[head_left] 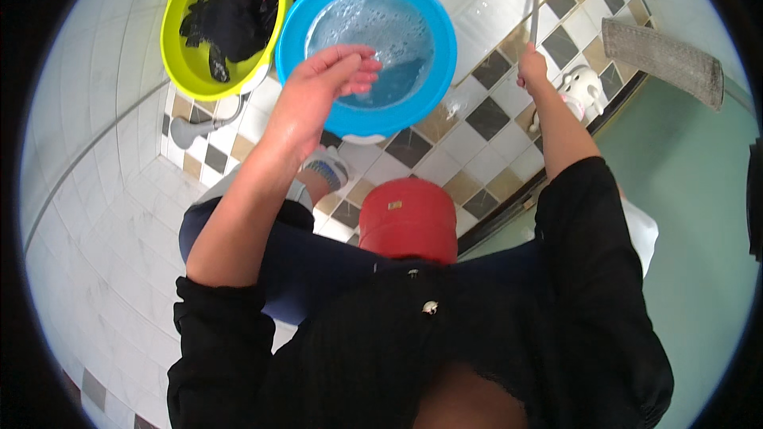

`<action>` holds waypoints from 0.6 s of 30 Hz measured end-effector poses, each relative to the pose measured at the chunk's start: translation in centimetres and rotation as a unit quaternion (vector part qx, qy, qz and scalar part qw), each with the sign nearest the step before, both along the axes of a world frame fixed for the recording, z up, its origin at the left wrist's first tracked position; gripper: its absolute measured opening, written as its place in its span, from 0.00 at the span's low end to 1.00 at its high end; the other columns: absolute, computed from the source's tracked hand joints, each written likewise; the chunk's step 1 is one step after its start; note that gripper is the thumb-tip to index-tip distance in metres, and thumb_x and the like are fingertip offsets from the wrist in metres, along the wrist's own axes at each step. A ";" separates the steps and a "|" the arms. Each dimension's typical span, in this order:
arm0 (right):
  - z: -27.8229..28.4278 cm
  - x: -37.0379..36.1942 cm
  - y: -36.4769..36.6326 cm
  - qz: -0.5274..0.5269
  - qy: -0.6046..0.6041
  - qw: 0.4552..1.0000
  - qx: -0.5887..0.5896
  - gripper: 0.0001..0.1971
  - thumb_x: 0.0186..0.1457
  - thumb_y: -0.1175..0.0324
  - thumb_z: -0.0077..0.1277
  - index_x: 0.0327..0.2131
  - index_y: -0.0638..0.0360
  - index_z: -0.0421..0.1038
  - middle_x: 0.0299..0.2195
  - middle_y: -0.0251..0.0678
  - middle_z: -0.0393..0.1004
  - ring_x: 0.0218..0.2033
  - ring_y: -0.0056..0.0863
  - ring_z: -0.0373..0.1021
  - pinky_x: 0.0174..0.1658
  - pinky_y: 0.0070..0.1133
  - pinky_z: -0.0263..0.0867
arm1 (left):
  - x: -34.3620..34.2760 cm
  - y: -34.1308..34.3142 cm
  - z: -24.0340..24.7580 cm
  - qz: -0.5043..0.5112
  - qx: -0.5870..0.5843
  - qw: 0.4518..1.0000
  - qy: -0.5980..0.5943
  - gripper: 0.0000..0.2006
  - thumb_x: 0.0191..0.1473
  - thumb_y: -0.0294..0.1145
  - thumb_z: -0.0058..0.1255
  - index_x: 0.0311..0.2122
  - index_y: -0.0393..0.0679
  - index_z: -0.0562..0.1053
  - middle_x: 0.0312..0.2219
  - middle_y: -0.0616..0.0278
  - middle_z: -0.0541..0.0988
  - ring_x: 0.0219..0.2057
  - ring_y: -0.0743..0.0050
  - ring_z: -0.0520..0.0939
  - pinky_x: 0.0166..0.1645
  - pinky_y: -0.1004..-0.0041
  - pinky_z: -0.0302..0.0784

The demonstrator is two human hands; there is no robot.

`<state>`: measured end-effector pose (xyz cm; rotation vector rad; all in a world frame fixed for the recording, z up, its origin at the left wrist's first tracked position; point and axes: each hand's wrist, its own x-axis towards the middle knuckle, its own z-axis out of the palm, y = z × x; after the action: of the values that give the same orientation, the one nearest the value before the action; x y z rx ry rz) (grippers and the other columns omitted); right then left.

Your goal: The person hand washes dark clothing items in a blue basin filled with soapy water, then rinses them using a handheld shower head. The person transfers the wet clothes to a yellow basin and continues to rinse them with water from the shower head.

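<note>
In the head view, the long brush (pixel 533 22) starts in the right hand (pixel 534 70) and points away from the person, almost straight up the picture with a small lean to the right. The right hand is the near one; the left hand (pixel 327 78) is well apart, off to the left. The right grip is clamped on the low end of the handle, with the fingers wrapped around it. The left grip holds nothing; its fingers are a bit bent and it hangs over the blue basin (pixel 443 40), where there is soapy water (pixel 401 36) with lots of bubbles. The brush has a thin gray handle and a round, whitish head at the far end. That head is by the edge of a shiny white basin (pixel 477 20), but I cannot tell if it touches it. Below the handle are floor tiles (pixel 486 119) in white, tan and dark gray. Just beside the right wrist sits a white animal-shaped thing (pixel 584 86). On the far left, a yellow-green tub (pixel 172 40) has dark cloth (pixel 238 12) in it. A round red thing (pixel 408 214) stands near the person's knees.
</note>
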<state>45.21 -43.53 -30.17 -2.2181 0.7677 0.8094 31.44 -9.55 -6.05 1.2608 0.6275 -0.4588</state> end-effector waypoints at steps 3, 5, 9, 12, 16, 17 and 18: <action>-1.9 -7.2 0.2 0.175 -0.069 0.981 -0.053 0.25 0.60 0.54 0.29 0.28 0.67 0.68 0.25 0.53 0.72 0.25 0.46 0.71 0.29 0.36 0.66 | -1.0 0.9 0.5 0.007 -0.002 1.000 -0.004 0.16 0.57 0.34 0.40 0.46 0.34 0.68 0.40 0.54 0.75 0.41 0.72 0.75 0.49 0.74 0.68; -1.8 -14.7 1.9 0.245 -0.120 0.960 -0.054 0.24 0.60 0.54 0.29 0.30 0.67 0.69 0.31 0.56 0.71 0.35 0.52 0.68 0.38 0.39 0.63 | -1.5 1.3 0.8 0.015 -0.004 1.000 -0.005 0.16 0.58 0.34 0.40 0.46 0.34 0.68 0.40 0.54 0.75 0.41 0.71 0.75 0.49 0.74 0.68; -0.3 -12.5 2.4 0.229 -0.089 0.968 -0.043 0.26 0.60 0.53 0.28 0.31 0.67 0.70 0.34 0.57 0.71 0.39 0.53 0.67 0.42 0.41 0.61 | -3.1 1.6 1.6 0.005 -0.022 1.000 -0.002 0.15 0.58 0.34 0.39 0.46 0.35 0.68 0.41 0.54 0.74 0.42 0.71 0.74 0.50 0.73 0.67; 2.3 -3.5 2.0 0.073 0.041 0.996 -0.016 0.28 0.60 0.52 0.26 0.24 0.68 0.66 0.16 0.45 0.67 0.13 0.34 0.66 0.16 0.31 0.62 | -4.1 2.4 1.8 0.000 -0.026 0.999 -0.028 0.15 0.58 0.33 0.39 0.46 0.35 0.67 0.42 0.54 0.73 0.43 0.71 0.73 0.50 0.73 0.67; 3.8 -1.2 1.8 0.140 0.011 0.989 -0.054 0.27 0.60 0.52 0.28 0.24 0.67 0.67 0.12 0.42 0.66 0.09 0.33 0.64 0.13 0.29 0.61 | -5.8 3.4 -0.1 0.112 0.052 0.992 -0.011 0.17 0.57 0.33 0.41 0.49 0.35 0.64 0.43 0.56 0.72 0.44 0.69 0.72 0.51 0.72 0.64; 5.5 -2.3 3.2 0.142 0.010 0.990 -0.023 0.28 0.60 0.51 0.28 0.24 0.67 0.67 0.13 0.43 0.67 0.09 0.33 0.65 0.14 0.29 0.61 | -6.9 3.9 -2.0 0.149 0.074 0.986 0.034 0.20 0.55 0.35 0.44 0.50 0.35 0.63 0.45 0.56 0.70 0.47 0.67 0.69 0.52 0.69 0.61; 4.9 -3.6 2.9 0.180 -0.029 0.983 0.016 0.28 0.59 0.50 0.29 0.24 0.67 0.67 0.12 0.43 0.67 0.09 0.33 0.64 0.13 0.29 0.60 | -7.8 3.9 -4.0 0.160 0.092 0.980 0.071 0.22 0.54 0.37 0.45 0.51 0.36 0.63 0.46 0.56 0.70 0.48 0.67 0.68 0.52 0.68 0.60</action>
<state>41.56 -40.61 -25.27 -2.3738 0.3240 0.9140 23.66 -5.61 -10.08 1.2788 0.9950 -0.2275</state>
